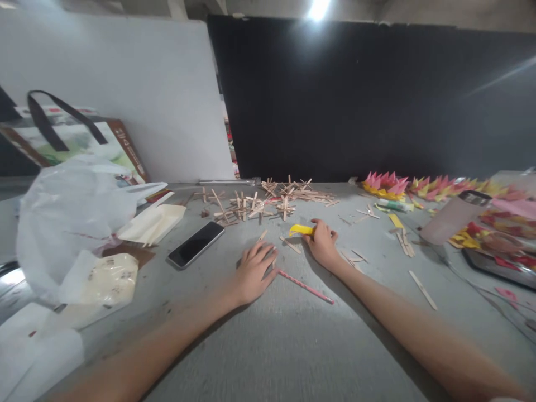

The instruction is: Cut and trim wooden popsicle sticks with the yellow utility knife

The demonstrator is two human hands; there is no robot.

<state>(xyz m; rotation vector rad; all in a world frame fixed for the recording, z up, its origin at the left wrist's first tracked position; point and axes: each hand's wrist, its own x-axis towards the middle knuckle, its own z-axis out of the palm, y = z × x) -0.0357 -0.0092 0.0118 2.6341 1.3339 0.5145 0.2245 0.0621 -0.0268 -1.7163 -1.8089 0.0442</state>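
My left hand [256,273] lies palm down on the grey table, fingers stretched out. A stick [262,235] lies just past its fingertips, and a pink striped pencil [306,287] extends from beside its thumb to the right. What lies under the palm is hidden. My right hand [322,244] is closed around one end of a small yellow curved object [300,229], too blurred to name exactly, which points left. A loose wooden craft stick [290,244] lies between the hands. Beyond them stand several crossed craft-stick pieces [243,206].
A phone [196,244] lies left of my left hand, near a plastic bag [75,212] and a paper tray [154,222]. At right are pink-yellow paper flowers [385,185], a glue stick [395,205], a tumbler [454,218], a cable [464,279] and loose sticks [422,290].
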